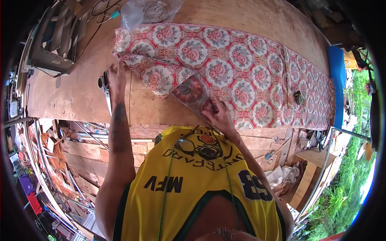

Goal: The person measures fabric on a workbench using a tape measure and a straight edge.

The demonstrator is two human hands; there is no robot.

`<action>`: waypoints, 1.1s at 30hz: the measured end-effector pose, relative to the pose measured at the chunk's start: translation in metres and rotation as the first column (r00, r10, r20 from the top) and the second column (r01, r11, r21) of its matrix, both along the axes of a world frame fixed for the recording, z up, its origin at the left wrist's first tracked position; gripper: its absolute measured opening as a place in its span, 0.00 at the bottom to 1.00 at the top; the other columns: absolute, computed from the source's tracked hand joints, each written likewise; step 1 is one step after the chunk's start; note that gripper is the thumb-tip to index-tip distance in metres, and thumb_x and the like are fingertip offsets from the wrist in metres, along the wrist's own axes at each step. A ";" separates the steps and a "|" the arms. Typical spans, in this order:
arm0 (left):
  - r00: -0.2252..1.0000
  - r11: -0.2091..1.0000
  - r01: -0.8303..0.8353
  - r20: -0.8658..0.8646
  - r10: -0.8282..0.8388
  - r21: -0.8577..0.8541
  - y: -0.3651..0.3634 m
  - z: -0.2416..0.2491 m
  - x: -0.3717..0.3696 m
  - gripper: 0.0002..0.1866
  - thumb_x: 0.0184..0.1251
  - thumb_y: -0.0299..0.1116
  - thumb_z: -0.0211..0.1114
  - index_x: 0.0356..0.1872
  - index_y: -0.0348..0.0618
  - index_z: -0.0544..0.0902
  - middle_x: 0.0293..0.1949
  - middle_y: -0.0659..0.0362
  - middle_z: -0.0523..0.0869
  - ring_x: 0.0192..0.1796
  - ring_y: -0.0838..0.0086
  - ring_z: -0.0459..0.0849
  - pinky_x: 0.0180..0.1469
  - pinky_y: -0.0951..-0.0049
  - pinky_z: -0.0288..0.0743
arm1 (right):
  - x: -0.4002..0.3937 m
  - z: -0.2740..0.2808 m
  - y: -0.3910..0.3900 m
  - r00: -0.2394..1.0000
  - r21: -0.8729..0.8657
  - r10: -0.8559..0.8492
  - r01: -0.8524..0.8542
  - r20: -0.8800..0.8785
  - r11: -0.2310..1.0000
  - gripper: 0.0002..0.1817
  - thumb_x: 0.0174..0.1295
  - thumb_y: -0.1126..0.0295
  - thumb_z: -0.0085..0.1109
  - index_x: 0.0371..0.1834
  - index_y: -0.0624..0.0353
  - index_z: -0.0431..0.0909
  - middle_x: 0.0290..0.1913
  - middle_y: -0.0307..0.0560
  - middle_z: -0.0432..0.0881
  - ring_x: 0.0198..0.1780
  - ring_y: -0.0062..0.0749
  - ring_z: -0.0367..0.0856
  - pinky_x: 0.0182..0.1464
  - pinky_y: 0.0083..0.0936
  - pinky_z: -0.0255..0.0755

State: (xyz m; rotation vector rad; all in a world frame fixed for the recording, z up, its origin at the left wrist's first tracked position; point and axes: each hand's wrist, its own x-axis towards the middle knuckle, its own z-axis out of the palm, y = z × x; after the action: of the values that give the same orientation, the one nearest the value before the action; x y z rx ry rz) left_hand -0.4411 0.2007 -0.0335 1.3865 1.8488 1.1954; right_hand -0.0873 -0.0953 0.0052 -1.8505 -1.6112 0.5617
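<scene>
A long floral fabric (217,72), with red and grey roses in white medallions, lies across the wooden table. Its near left corner is folded back, and the duller underside shows as a dark flap. At the fabric's left corner, my left hand (117,79) has its fingertips closed on the edge. Scissors (105,89) with dark handles lie just left of that hand, blades towards me. My right hand (218,115) pinches the near edge beside the dark flap, fingers curled. Farther right, a tape measure (298,97) rests on the cloth.
The wooden table (152,110) bears a metal box with slats (54,44) at the far left. A clear plastic bag (150,12) and a cable with a teal plug (115,14) lie at the back. A blue roll (337,88) stands at the right end. Scrap wood clutters the floor below.
</scene>
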 end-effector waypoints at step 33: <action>0.905 0.971 -0.087 -0.425 -0.015 -0.221 -0.142 -0.078 -0.167 0.23 0.68 0.55 0.64 0.40 0.42 0.85 0.29 0.51 0.90 0.37 0.53 0.89 0.42 0.53 0.78 | 0.215 0.017 -0.022 0.906 -0.195 -0.353 0.312 -0.233 0.930 0.28 0.67 0.60 0.68 0.65 0.65 0.76 0.59 0.54 0.83 0.54 0.28 0.83 0.51 0.25 0.80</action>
State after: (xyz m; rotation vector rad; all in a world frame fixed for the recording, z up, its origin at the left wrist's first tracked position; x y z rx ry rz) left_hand -0.6078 0.0588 -0.1114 1.5677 2.2349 0.6903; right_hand 0.1277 -0.1174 0.0227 -2.0091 -1.0710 0.7580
